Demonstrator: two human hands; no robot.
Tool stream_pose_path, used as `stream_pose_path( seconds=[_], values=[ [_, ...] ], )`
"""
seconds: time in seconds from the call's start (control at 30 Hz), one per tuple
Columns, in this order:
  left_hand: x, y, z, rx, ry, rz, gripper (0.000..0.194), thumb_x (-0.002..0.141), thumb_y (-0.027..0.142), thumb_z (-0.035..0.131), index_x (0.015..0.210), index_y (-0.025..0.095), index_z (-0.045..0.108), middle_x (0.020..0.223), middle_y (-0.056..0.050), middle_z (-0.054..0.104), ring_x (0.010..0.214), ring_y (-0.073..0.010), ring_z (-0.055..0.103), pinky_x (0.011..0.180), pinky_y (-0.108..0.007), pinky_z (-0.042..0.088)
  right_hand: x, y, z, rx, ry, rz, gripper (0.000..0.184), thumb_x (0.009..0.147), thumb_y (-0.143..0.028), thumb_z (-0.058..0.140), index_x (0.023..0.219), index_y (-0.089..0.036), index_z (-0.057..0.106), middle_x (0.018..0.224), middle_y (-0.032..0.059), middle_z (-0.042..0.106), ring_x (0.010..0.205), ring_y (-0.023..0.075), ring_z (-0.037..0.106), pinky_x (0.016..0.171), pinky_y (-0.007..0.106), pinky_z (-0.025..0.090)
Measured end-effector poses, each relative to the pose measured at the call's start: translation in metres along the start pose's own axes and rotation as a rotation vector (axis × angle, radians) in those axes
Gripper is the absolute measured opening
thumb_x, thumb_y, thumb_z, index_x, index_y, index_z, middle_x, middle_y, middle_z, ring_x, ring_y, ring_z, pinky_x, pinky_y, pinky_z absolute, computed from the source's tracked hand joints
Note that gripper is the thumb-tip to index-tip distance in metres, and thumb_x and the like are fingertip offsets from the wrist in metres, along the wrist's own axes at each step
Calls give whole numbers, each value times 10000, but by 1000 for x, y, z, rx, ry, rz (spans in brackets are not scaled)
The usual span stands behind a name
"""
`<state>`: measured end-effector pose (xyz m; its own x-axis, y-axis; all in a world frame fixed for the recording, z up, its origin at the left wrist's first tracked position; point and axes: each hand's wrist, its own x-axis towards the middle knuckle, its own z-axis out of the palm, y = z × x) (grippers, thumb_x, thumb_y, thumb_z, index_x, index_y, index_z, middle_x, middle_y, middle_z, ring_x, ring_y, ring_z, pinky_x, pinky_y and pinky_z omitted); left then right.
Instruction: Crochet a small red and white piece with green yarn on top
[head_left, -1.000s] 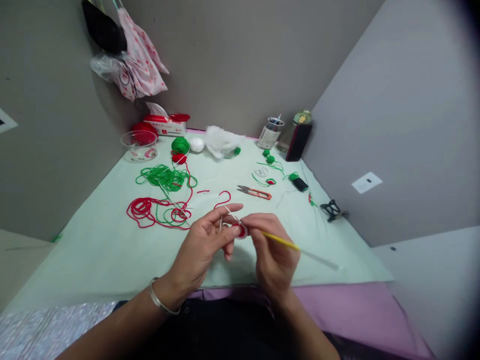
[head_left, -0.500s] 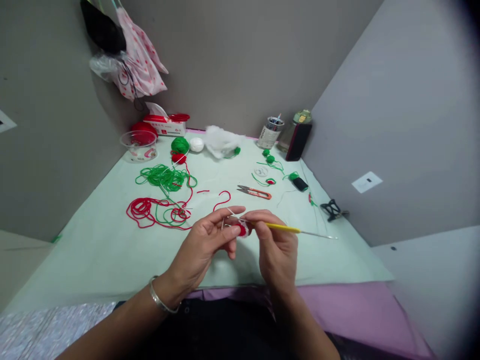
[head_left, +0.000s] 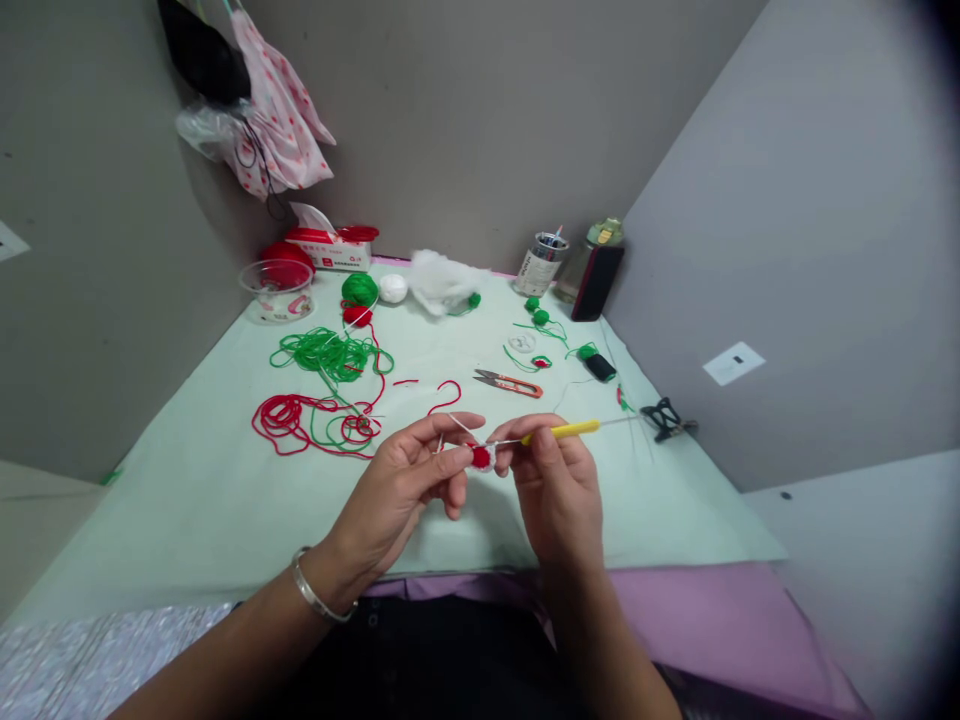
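Note:
My left hand [head_left: 405,490] pinches a small red and white crocheted piece [head_left: 482,457] above the pale green table [head_left: 187,480], with white yarn running over its forefinger. My right hand [head_left: 556,490] is closed on a crochet hook with a yellow handle [head_left: 562,431], whose tip meets the piece. The hook's far end points to the right and slightly up. A silver bangle sits on my left wrist.
Loose red yarn [head_left: 300,420] and green yarn [head_left: 330,352] lie left of centre. Orange thread snips [head_left: 510,383] lie behind my hands. At the back stand a clear plastic cup [head_left: 277,290], a tissue box [head_left: 330,250], yarn balls, white stuffing [head_left: 442,280], a tin and a bottle. A black clip [head_left: 667,418] lies right.
My right hand has turned the hook, so its handle end swung from pointing down-right to pointing right and slightly up. Both hands rose a little with the piece.

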<state>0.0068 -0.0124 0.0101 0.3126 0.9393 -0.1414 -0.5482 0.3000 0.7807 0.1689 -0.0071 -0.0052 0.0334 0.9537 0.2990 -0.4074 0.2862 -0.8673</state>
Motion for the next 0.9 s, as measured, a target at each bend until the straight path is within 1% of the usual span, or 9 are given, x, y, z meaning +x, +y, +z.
stream_pose_path(
  seconds=[0.1,0.23,0.37,0.47,0.6,0.63,0.7,0.8,0.9],
  values=[
    [0,0,-1,2,-6,-8,307,841,277,875,1115,158,804,573,20,667,505,-69,570,508,-152,451,-1,-1,-2,-34,-25,-25,239,1052,-356,623,930,-216,773,860,32,773,684,125,681,657,260,568],
    [-2,0,-3,40,19,18,308,858,283,862,1133,161,795,612,11,697,555,-81,621,570,-163,500,-7,-4,-5,-268,-43,-162,234,1089,-293,551,1009,-245,765,925,23,782,736,132,695,708,282,585],
    [-3,-2,-4,150,42,132,289,898,280,837,1170,194,794,707,29,699,591,-72,656,618,-168,534,-13,-7,-4,-601,-79,-404,246,1082,-169,513,1104,-250,744,962,35,777,814,157,707,756,319,592],
    [-5,-5,-1,147,55,174,379,859,240,872,1227,224,783,826,37,693,616,-74,679,614,-178,555,-17,-3,-3,-821,-152,-621,263,1059,-127,518,1185,-246,716,1002,63,786,891,193,731,775,352,610],
    [-5,-5,2,-44,11,36,479,827,231,895,1290,208,773,782,31,676,587,-71,648,564,-166,546,-20,6,-3,-1060,-110,-843,319,992,-85,633,1237,-252,750,1084,96,773,972,218,740,783,348,617],
    [-4,-4,1,-100,0,-20,451,834,227,887,1272,187,786,742,27,667,575,-61,628,556,-150,532,-20,7,-3,-1047,-95,-832,326,984,-78,641,1230,-256,760,1092,97,768,984,221,737,792,350,615],
    [-2,-1,0,-185,6,-98,393,835,189,877,1222,158,813,701,19,662,568,-43,597,559,-123,513,-18,6,-2,-906,-62,-697,309,1001,-84,609,1193,-264,771,1051,80,764,948,214,726,785,354,607],
    [0,0,-3,-199,31,-74,365,837,149,862,1200,162,825,689,20,658,570,-38,579,561,-115,494,-13,2,0,-575,-5,-434,271,1047,-132,544,1082,-271,774,903,29,733,782,177,674,703,331,571],
    [0,-2,-2,-117,-11,-33,325,869,189,839,1194,175,826,668,17,655,572,-56,583,555,-138,482,-9,0,2,-459,-28,-352,230,1044,-169,582,1026,-270,788,918,24,745,805,173,686,723,327,572]
  ],
)
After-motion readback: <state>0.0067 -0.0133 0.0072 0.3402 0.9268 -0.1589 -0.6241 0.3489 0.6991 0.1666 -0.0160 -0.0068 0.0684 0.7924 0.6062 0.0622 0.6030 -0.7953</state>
